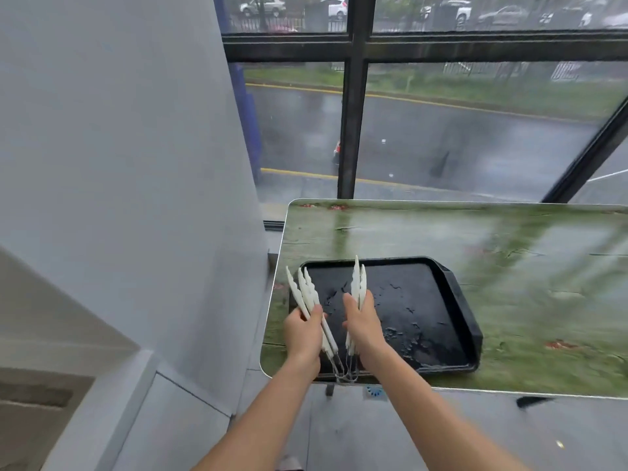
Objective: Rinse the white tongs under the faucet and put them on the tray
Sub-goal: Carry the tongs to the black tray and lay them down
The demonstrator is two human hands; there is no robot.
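A black tray (455, 300) lies on the left end of a green table (509, 239), its surface wet with drops. My left hand (304, 334) grips a bundle of white tongs (306, 290) over the tray's left edge, tips pointing away from me. My right hand (363, 324) grips another pair of white tongs (358, 283) over the tray's left half, tips up and away. The metal wire ends of both sets hang near the tray's near edge. No faucet is in view.
A grey wall (136, 164) stands close on the left of the table. A large window with dark frames (353, 113) is behind the table. Grey floor with a small drain (373, 392) lies below the table's near edge.
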